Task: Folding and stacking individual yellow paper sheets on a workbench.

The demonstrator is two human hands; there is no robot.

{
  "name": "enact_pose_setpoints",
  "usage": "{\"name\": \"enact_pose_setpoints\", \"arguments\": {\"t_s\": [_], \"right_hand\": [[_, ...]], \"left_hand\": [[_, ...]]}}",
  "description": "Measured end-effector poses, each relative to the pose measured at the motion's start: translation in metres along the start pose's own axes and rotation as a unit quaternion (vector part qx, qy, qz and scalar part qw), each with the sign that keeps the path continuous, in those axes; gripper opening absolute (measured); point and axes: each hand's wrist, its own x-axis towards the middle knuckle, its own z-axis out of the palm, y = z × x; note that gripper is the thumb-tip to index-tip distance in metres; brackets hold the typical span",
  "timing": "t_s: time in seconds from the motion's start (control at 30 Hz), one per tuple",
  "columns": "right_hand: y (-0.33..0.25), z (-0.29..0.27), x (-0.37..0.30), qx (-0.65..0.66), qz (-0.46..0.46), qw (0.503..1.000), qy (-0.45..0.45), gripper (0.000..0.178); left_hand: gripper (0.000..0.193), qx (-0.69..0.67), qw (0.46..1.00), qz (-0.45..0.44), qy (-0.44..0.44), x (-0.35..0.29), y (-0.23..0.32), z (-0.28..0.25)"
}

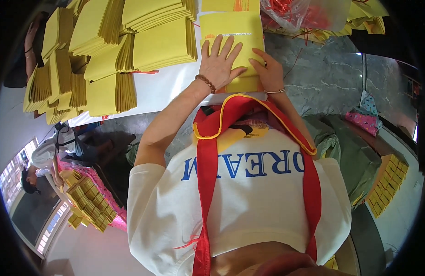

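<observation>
My left hand (220, 57) lies flat, its fingers spread, on a sheet of yellow paper (244, 50) at the near edge of the white table. A brown bead bracelet circles that wrist. My right hand (270, 71) rests at the sheet's right edge, thumb and forefinger apart; its other fingers are partly hidden, and I see nothing held in it. Beyond them lies another yellow sheet (231, 23), close to one with an orange-red print (241, 5). Left of my hands, folded yellow paper bundles (164, 43) stand in thick stacks.
The white table (152, 94) carries the stacks. A clear plastic bag (309, 16) with red strands sits at the far right. Green covered bundles (350, 152) stand to my right. At the left, another person (49, 154) works beside a box of yellow bundles (90, 200).
</observation>
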Motion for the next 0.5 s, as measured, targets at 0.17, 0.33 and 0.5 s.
{"name": "enact_pose_setpoints", "arguments": {"t_s": [0.17, 0.33, 0.5], "right_hand": [[-0.025, -0.009, -0.019, -0.195, -0.097, 0.976, 0.027, 0.044], [-0.010, 0.010, -0.019, -0.357, -0.339, 0.869, -0.042, 0.055], [0.003, 0.025, -0.020, -0.385, -0.250, 0.888, -0.016, 0.051]], "left_hand": [[0.063, 0.005, 1.000, -0.007, -0.021, 0.001, 0.000, 0.000], [0.062, 0.006, 0.999, -0.005, -0.032, 0.003, -0.003, -0.003], [0.059, -0.042, 0.999, -0.006, 0.010, -0.003, -0.006, 0.002]]}}
